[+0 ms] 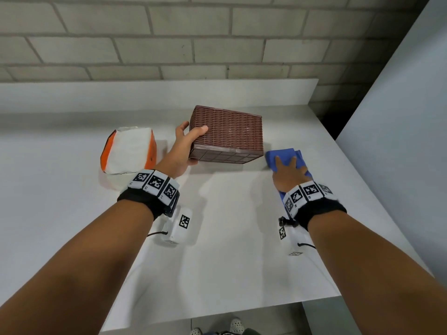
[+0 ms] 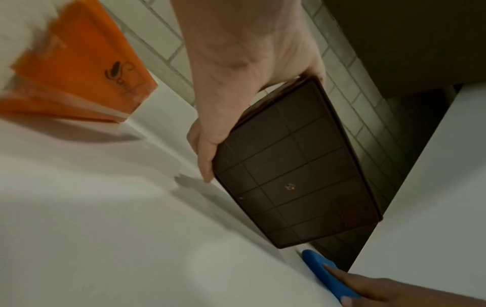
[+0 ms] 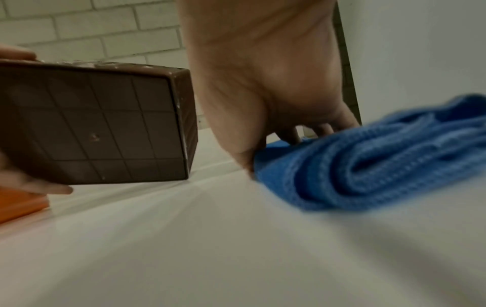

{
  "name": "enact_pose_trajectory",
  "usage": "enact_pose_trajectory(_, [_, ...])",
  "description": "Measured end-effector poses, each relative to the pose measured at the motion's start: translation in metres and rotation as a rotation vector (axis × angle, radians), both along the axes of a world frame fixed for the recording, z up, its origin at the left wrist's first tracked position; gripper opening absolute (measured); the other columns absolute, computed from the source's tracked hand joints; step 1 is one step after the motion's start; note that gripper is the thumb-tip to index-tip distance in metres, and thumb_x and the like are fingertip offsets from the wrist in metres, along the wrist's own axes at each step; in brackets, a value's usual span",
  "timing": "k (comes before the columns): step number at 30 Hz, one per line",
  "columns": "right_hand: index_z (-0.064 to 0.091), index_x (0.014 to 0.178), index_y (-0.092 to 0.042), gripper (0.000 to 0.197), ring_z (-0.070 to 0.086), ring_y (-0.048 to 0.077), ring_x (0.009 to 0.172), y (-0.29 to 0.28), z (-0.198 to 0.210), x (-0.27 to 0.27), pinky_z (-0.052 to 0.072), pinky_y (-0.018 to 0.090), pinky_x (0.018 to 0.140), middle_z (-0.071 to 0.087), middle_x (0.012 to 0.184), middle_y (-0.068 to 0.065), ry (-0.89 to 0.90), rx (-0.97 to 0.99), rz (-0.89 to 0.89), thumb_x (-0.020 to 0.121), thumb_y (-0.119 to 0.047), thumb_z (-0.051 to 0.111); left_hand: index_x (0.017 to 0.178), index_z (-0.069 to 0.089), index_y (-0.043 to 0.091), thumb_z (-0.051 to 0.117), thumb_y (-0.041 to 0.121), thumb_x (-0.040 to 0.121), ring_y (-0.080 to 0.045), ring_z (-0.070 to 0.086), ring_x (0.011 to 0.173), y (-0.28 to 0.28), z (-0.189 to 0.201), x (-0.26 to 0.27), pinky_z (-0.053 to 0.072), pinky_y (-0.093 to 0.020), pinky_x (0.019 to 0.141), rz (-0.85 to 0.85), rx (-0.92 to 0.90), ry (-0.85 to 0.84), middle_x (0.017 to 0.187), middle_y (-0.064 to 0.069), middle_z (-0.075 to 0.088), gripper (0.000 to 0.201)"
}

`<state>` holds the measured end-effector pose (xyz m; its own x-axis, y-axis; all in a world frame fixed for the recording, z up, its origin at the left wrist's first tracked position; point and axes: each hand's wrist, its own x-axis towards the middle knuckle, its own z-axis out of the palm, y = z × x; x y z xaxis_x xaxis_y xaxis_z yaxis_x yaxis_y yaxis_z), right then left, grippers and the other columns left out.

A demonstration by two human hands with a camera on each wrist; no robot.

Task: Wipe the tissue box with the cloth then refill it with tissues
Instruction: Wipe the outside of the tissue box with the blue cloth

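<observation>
Tissue box [image 1: 227, 131] tipped, gridded base toward the person, long axis left-right.

A smooth white tabletop [image 1: 217, 250] against a pale painted brick wall [image 1: 145, 39].
A plain grey-white panel [image 1: 399, 141] stands right of the tabletop.

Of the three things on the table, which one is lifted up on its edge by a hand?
The brown tissue box: the left hand grips its end and tips it. The blue cloth and the orange-and-white tissue pack lie flat.
</observation>
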<state>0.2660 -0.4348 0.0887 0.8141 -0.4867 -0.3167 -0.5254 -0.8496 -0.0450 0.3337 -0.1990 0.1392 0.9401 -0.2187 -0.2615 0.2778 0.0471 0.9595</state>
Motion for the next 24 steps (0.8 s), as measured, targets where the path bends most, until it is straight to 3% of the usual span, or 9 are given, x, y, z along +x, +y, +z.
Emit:
enact_pose_trajectory(3, [0.016, 0.15, -0.03, 0.056, 0.026, 0.04, 0.137, -0.002, -0.005, -0.006, 0.033, 0.053, 0.108, 0.016, 0.157, 0.012, -0.091, -0.14, 0.075, 0.098, -0.021, 0.036, 0.142, 0.023, 0.03, 0.06, 0.043, 0.078, -0.01, 0.06, 0.085, 0.0, -0.003, -0.005, 0.04, -0.029, 0.07, 0.028, -0.031, 0.009, 0.095, 0.012, 0.062, 0.075])
enact_pose_trajectory(6, [0.026, 0.147, -0.021, 0.052, 0.04, 0.039, 0.126, -0.011, -0.003, -0.006, 0.04, 0.045, 0.1, 0.038, 0.145, 0.014, -0.164, -0.093, 0.13, 0.097, -0.01, 0.036, 0.14, 0.027, 0.026, 0.053, 0.034, 0.091, -0.007, 0.062, 0.083, 0.0, -0.002, -0.012, 0.047, -0.023, 0.06, 0.054, -0.066, 0.011, 0.096, 0.01, 0.062, 0.056])
enact_pose_trajectory(8, [0.04, 0.14, -0.01, 0.045, 0.051, 0.037, 0.115, -0.018, 0.007, 0.0, 0.04, 0.04, 0.095, 0.052, 0.133, 0.018, -0.3, 0.097, 0.062, 0.096, -0.004, 0.032, 0.14, 0.028, 0.024, 0.053, 0.033, 0.091, -0.01, 0.063, 0.091, 0.0, -0.004, -0.014, 0.048, -0.025, 0.07, 0.069, -0.073, -0.002, 0.1, 0.009, 0.063, 0.056])
enact_pose_trajectory(11, [0.057, 0.112, 0.004, 0.032, 0.055, 0.035, 0.109, -0.022, 0.039, 0.011, 0.04, 0.038, 0.088, 0.059, 0.118, 0.023, -0.528, 0.462, -0.214, 0.098, -0.006, 0.03, 0.141, 0.028, 0.022, 0.057, 0.035, 0.089, -0.018, 0.061, 0.108, 0.002, -0.009, -0.014, 0.045, -0.036, 0.1, 0.074, -0.101, -0.013, 0.106, 0.006, 0.064, 0.061])
enact_pose_trajectory(14, [0.055, 0.077, -0.011, 0.029, 0.059, 0.028, 0.094, -0.014, 0.078, 0.017, 0.039, 0.034, 0.08, 0.055, 0.092, 0.012, -0.672, 0.808, -0.374, 0.096, -0.011, 0.034, 0.142, 0.025, 0.019, 0.061, 0.038, 0.084, -0.019, 0.058, 0.114, 0.0, -0.005, -0.018, 0.042, -0.037, 0.106, 0.076, -0.096, -0.044, 0.112, 0.002, 0.061, 0.071])
enact_pose_trajectory(17, [0.06, 0.094, 0.001, 0.021, 0.056, 0.031, 0.086, 0.003, 0.108, 0.017, 0.037, 0.035, 0.075, 0.054, 0.095, 0.023, -0.841, 1.049, -0.389, 0.087, -0.014, 0.047, 0.144, 0.023, 0.017, 0.059, 0.033, 0.089, -0.012, 0.06, 0.105, -0.003, -0.001, -0.023, 0.043, -0.03, 0.1, 0.093, -0.06, -0.097, 0.111, 0.003, 0.06, 0.067])
enact_pose_trajectory(19, [0.057, 0.09, 0.001, 0.015, 0.05, 0.024, 0.083, 0.022, 0.124, 0.014, 0.037, 0.035, 0.073, 0.05, 0.088, 0.014, -0.905, 1.088, -0.258, 0.084, -0.012, 0.052, 0.144, 0.023, 0.018, 0.06, 0.037, 0.087, -0.011, 0.059, 0.106, -0.005, 0.001, -0.026, 0.043, -0.028, 0.098, 0.091, -0.023, -0.127, 0.115, 0.002, 0.06, 0.07])
enact_pose_trajectory(21, [0.064, 0.103, -0.007, 0.021, 0.053, 0.019, 0.087, 0.044, 0.133, 0.012, 0.043, 0.032, 0.078, 0.058, 0.093, 0.006, -0.925, 1.072, -0.112, 0.086, -0.009, 0.052, 0.144, 0.023, 0.021, 0.064, 0.045, 0.079, -0.014, 0.059, 0.111, -0.007, 0.005, -0.029, 0.043, -0.028, 0.098, 0.092, 0.011, -0.15, 0.124, -0.003, 0.059, 0.08])
enact_pose_trajectory(24, [0.059, 0.128, -0.014, 0.041, 0.058, 0.021, 0.11, 0.082, 0.132, 0.009, 0.044, 0.026, 0.095, 0.062, 0.12, 0.008, -0.909, 0.888, 0.064, 0.09, -0.012, 0.044, 0.141, 0.024, 0.027, 0.066, 0.061, 0.057, -0.016, 0.06, 0.113, -0.011, 0.009, -0.034, 0.045, -0.032, 0.101, 0.126, 0.04, -0.159, 0.127, -0.004, 0.059, 0.099])
